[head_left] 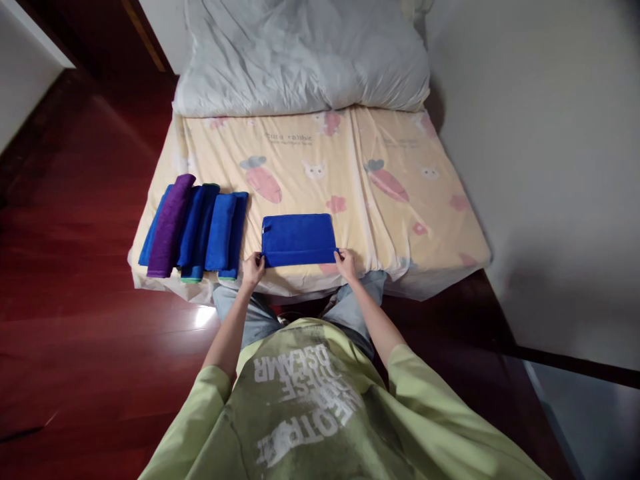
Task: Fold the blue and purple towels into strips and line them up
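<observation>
A blue towel [299,233] lies flat on the bed in front of me, with a narrow strip folded over along its near edge. My left hand [253,269] pinches the near left corner of that strip. At the near right corner, my right hand [345,264] grips the other end between thumb and fingers. A small dark tag shows near the towel's far left corner. To the left lie several rolled or folded blue towels [221,231] side by side, some with green edges. On top of them rests a purple rolled towel [171,227].
The bed [310,180] has a yellow sheet printed with carrots and rabbits. A bunched pale grey quilt [305,57] covers its far part. A white wall [540,167] stands to the right, dark red floor [75,280] to the left.
</observation>
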### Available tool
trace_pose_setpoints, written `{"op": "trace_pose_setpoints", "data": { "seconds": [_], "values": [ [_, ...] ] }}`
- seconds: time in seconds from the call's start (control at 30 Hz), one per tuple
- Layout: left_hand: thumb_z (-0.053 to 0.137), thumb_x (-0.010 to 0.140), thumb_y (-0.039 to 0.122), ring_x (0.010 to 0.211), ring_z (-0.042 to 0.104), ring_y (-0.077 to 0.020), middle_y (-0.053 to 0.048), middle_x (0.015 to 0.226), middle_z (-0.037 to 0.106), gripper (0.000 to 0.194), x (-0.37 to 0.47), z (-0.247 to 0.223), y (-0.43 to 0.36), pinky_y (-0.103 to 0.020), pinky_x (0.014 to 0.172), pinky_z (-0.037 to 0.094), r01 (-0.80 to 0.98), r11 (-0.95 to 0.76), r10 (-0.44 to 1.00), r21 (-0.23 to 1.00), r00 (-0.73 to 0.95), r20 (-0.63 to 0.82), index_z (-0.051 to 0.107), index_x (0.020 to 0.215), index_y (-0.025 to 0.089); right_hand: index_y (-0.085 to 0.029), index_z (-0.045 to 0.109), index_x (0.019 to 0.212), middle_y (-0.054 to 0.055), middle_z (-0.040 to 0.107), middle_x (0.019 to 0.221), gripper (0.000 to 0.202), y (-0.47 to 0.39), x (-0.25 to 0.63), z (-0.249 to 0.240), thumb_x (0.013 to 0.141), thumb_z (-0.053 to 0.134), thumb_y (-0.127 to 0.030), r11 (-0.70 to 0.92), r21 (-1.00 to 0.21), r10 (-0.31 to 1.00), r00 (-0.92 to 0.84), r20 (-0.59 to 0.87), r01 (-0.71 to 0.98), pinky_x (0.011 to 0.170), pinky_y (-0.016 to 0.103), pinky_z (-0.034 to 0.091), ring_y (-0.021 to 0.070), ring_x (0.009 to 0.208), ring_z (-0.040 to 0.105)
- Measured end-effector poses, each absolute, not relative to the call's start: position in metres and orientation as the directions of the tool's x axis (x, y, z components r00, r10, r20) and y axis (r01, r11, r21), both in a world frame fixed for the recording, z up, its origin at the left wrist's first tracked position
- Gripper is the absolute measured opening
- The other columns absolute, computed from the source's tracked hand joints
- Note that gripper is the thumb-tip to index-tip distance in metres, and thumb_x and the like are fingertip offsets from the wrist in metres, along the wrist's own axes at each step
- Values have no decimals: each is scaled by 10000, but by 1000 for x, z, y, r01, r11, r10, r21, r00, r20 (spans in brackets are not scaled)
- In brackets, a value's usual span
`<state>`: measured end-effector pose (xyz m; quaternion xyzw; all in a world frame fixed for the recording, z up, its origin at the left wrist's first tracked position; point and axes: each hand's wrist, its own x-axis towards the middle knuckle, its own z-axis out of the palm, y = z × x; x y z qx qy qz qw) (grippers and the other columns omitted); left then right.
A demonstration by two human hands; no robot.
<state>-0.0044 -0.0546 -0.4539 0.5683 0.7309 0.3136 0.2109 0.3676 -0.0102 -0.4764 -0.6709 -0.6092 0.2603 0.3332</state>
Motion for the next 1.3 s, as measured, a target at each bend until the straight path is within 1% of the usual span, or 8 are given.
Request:
{"op": "trace_pose_setpoints", "data": {
  "seconds": [0.37, 0.47, 0.53, 0.6, 0.7, 0.77, 0.9, 1.3],
  "values": [
    [585, 924, 308, 765, 710, -241, -78, 798, 723, 158, -5, -454, -53, -335, 768, 557, 704, 191, 969, 684, -247, -17, 661, 990, 186, -182, 711, 1067, 137, 769, 919, 372, -10, 366, -474, 982, 479, -459, -80, -652, 994, 112, 9, 754, 896, 424, 576, 296, 891, 735],
    [558, 946, 236, 956, 706, -268, -158, 1048, 729, 217, -5, -452, -57, -387, 904, 563, 769, 117, 976, 629, -205, 68, 657, 1121, 154, -153, 683, 1193, 176, 744, 1069, 370, -15, 363, -466, 1002, 472, -389, -69, -580, 991, 122, 52, 812, 974, 463, 556, 316, 1042, 706],
    [505, 957, 171, 1191, 644, -295, -195, 1297, 662, 292, -5, -451, -61, -440, 1041, 521, 832, -13, 983, 554, -91, 160, 654, 1208, 165, -143, 657, 1298, 204, 683, 1280, 391, -21, 363, -459, 1014, 451, -317, 47, -510, 984, 49, 172, 859, 1066, 488, 514, 322, 1207, 648],
    [443, 960, 118, 1351, 555, -294, -167, 1423, 611, 375, -6, -451, -65, -482, 1137, 465, 852, -178, 979, 493, 102, 177, 662, 1254, 199, -166, 631, 1392, 173, 604, 1456, 439, -29, 367, -453, 1018, 409, -229, 254, -429, 956, -159, 245, 867, 1167, 503, 443, 304, 1358, 566],
    [386, 968, 104, 1435, 502, -264, -139, 1486, 590, 455, -8, -455, -72, -490, 1205, 423, 806, -325, 946, 495, 288, 151, 643, 1333, 192, -210, 575, 1491, 97, 568, 1540, 531, -37, 377, -448, 1002, 379, -144, 527, -385, 849, -484, 211, 758, 1241, 490, 384, 251, 1460, 496],
    [403, 989, 167, 1483, 457, -264, -147, 1552, 534, 464, -9, -458, -77, -488, 1232, 404, 794, -341, 940, 503, 299, 166, 598, 1411, 164, -209, 543, 1527, 81, 552, 1559, 554, -39, 384, -448, 994, 405, -148, 583, -397, 808, -555, 197, 709, 1245, 476, 391, 236, 1477, 483],
    [479, 985, 256, 1535, 384, -291, -154, 1616, 459, 538, -6, -459, -83, -490, 1247, 383, 819, -329, 944, 470, 281, 171, 523, 1509, 141, -195, 533, 1538, 76, 528, 1576, 570, -37, 385, -447, 976, 451, -154, 566, -402, 822, -532, 203, 720, 1237, 459, 412, 232, 1479, 485],
    [454, 865, 10, 1400, 565, -280, -143, 1513, 575, 613, -2, -427, -61, -453, 1120, 476, 908, -233, 968, 348, 250, -7, 636, 1425, 177, -148, 668, 1408, 112, 626, 1464, 630, -13, 371, -442, 839, 438, -2, 476, -370, 871, -486, 74, 798, 1178, 467, 477, 255, 1389, 588]
  ]
}}
